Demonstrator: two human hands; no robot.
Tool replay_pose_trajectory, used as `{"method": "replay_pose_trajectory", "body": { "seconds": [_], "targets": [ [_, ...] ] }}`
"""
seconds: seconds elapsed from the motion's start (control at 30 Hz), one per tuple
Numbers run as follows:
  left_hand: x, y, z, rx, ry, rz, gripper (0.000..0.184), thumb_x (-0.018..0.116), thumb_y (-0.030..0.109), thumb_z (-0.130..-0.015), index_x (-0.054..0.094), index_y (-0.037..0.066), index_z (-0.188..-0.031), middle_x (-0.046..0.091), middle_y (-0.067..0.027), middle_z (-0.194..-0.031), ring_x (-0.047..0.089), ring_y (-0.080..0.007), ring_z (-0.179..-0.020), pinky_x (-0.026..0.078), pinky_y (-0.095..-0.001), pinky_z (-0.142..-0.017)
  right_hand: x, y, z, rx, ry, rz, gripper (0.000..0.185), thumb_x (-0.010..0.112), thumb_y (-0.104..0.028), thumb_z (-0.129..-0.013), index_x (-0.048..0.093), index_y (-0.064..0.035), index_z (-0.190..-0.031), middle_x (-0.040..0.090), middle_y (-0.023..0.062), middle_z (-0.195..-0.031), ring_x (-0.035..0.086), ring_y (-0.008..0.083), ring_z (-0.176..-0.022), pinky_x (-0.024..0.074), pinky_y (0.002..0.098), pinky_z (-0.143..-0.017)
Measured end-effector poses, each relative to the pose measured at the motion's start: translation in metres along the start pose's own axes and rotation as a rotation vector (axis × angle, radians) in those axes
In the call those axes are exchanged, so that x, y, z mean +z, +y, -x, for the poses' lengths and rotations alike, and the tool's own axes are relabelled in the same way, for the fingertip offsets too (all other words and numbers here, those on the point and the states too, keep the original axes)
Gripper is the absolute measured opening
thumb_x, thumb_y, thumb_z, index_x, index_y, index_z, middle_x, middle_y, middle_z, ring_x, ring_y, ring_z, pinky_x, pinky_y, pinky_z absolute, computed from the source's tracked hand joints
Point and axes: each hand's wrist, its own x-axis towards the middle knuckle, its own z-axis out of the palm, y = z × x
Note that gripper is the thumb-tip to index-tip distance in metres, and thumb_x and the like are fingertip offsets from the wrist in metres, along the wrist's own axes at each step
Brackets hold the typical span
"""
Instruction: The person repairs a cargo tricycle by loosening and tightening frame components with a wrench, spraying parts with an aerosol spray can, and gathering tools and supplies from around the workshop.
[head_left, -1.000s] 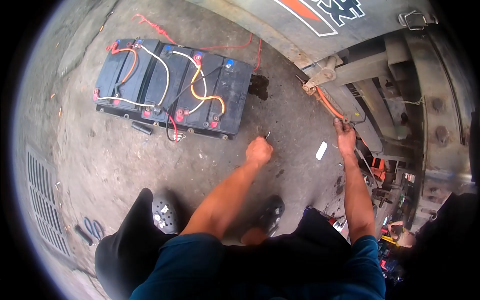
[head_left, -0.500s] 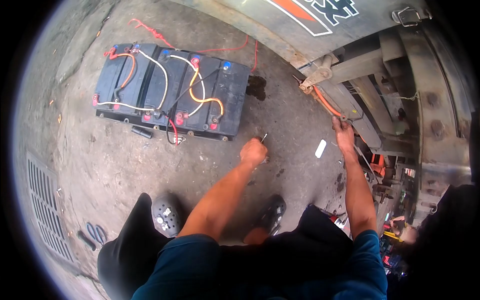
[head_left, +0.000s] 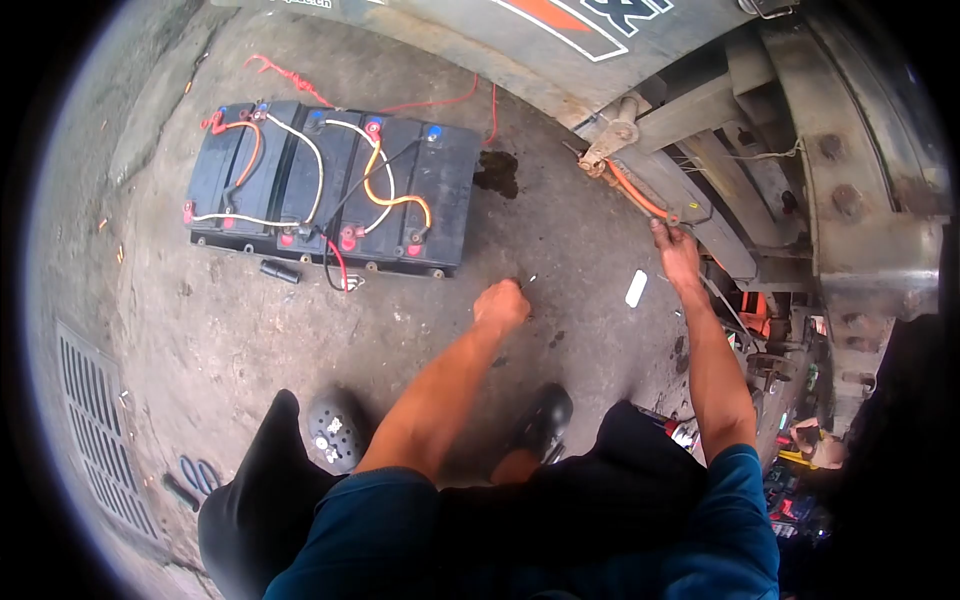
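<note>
My left hand (head_left: 502, 305) is a closed fist over the floor, right of the black batteries (head_left: 410, 180); a small thin object, too small to name, shows beside its fingers. Farther right, my right hand (head_left: 676, 252) is closed at the lower end of the orange cable (head_left: 635, 189), by its ring terminal. The cable runs up to a rusty lever (head_left: 612, 143) on the metal frame. White, orange, red and black cables join the terminals on top of the batteries.
A white strip (head_left: 636, 288) lies on the floor between my hands. A black cylinder (head_left: 280, 271) lies below the batteries. At the lower left are scissors (head_left: 200, 474) and a floor grate (head_left: 100, 420). The metal frame (head_left: 850, 200) stands at the right.
The view has shifted, so the batteries and frame sit farther left. My left hand has turned, and the thin metal tip that stuck out of it shows less. My right hand stays at the cable end.
</note>
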Motion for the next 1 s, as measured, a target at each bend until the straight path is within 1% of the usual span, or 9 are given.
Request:
{"method": "replay_pose_trajectory", "body": {
  "seconds": [0.1, 0.2, 0.3, 0.4, 0.6, 0.7, 0.8, 0.9, 1.0],
  "targets": [
    [0.006, -0.007, 0.005, 0.001, -0.009, -0.04, 0.027, 0.06, 0.022, -0.08, 0.069, 0.008, -0.101, 0.067, -0.0162, -0.107, 0.062, -0.0323, -0.106, 0.049, -0.0403, -0.089, 0.017, 0.021, -0.012, -0.108, 0.214, -0.066, 0.058, 0.057, -0.058, -0.087, 0.059, -0.0015, -0.077, 0.055, 0.003, -0.067, 0.05, 0.0158, -0.068, 0.0397, 0.0313, -0.069],
    [0.004, -0.006, 0.009, -0.014, 0.004, 0.001, 0.025, 0.061, 0.021, -0.079, 0.069, 0.008, -0.099, 0.067, -0.0166, -0.106, 0.062, -0.033, -0.105, 0.049, -0.041, -0.088, 0.02, 0.03, -0.02, -0.11, 0.211, -0.042, 0.057, 0.057, -0.058, -0.086, 0.061, -0.0015, -0.079, 0.056, 0.003, -0.067, 0.051, 0.0153, -0.069, 0.0397, 0.0305, -0.069],
    [0.0, -0.002, 0.013, -0.005, 0.019, 0.018, 0.023, 0.062, 0.02, -0.078, 0.069, 0.008, -0.097, 0.067, -0.017, -0.104, 0.062, -0.0338, -0.103, 0.049, -0.0419, -0.087, 0.014, 0.036, -0.035, -0.066, 0.072, -0.078, 0.057, 0.057, -0.058, -0.086, 0.065, -0.0015, -0.086, 0.06, 0.0054, -0.071, 0.054, 0.018, -0.073, 0.0415, 0.0332, -0.072],
    [0.002, 0.003, 0.012, 0.069, 0.07, 0.006, 0.023, 0.062, 0.021, -0.078, 0.069, 0.008, -0.097, 0.067, -0.0174, -0.103, 0.063, -0.0346, -0.101, 0.05, -0.0427, -0.085, 0.011, 0.033, -0.025, -0.169, 0.117, -0.066, 0.062, 0.053, -0.061, -0.087, 0.066, -0.0008, -0.094, 0.064, 0.0131, -0.079, 0.059, 0.0255, -0.08, 0.0435, 0.0381, -0.077],
    [-0.012, 0.004, 0.027, 0.055, 0.08, -0.004, 0.026, 0.062, 0.023, -0.079, 0.069, 0.009, -0.1, 0.068, -0.0182, -0.101, 0.063, -0.0363, -0.1, 0.049, -0.044, -0.085, 0.011, 0.021, -0.01, -0.105, 0.153, 0.081, 0.068, 0.046, -0.064, -0.088, 0.065, -0.0011, -0.102, 0.065, 0.0244, -0.091, 0.062, 0.0366, -0.094, 0.044, 0.0422, -0.084],
    [-0.004, -0.007, 0.017, 0.035, 0.075, -0.037, 0.027, 0.06, 0.024, -0.08, 0.068, 0.01, -0.101, 0.067, -0.019, -0.102, 0.062, -0.037, -0.101, 0.049, -0.0444, -0.086, -0.002, 0.008, -0.015, -0.049, -0.074, 0.154, 0.066, 0.042, -0.06, -0.091, 0.056, -0.0068, -0.127, 0.06, 0.0243, -0.118, 0.054, 0.0397, -0.113, 0.0409, 0.0449, -0.097],
    [0.006, -0.006, 0.024, 0.033, 0.052, -0.066, 0.027, 0.061, 0.026, -0.08, 0.068, 0.011, -0.101, 0.067, -0.0191, -0.101, 0.063, -0.0363, -0.1, 0.049, -0.0439, -0.087, 0.005, 0.02, -0.012, -0.071, -0.031, -0.063, 0.065, 0.042, -0.06, -0.091, 0.057, -0.0079, -0.127, 0.062, 0.0227, -0.115, 0.057, 0.0392, -0.108, 0.0426, 0.0453, -0.094],
    [0.002, 0.006, 0.023, 0.038, 0.111, -0.019, 0.026, 0.063, 0.025, -0.079, 0.069, 0.01, -0.1, 0.068, -0.0186, -0.101, 0.063, -0.0357, -0.1, 0.049, -0.0434, -0.086, 0.0, 0.006, 0.001, -0.134, 0.068, 0.07, 0.066, 0.043, -0.061, -0.09, 0.057, -0.0074, -0.126, 0.064, 0.0211, -0.111, 0.059, 0.0384, -0.104, 0.0436, 0.0439, -0.093],
    [0.011, -0.005, 0.019, 0.0, 0.124, -0.009, 0.028, 0.067, 0.024, -0.077, 0.068, 0.01, -0.101, 0.068, -0.0171, -0.103, 0.063, -0.0351, -0.101, 0.05, -0.0428, -0.085, -0.008, -0.004, 0.008, -0.053, 0.002, -0.002, 0.068, 0.044, -0.065, -0.088, 0.064, -0.0054, -0.115, 0.065, 0.0204, -0.109, 0.059, 0.0365, -0.107, 0.0436, 0.0424, -0.091]
  ]
}}
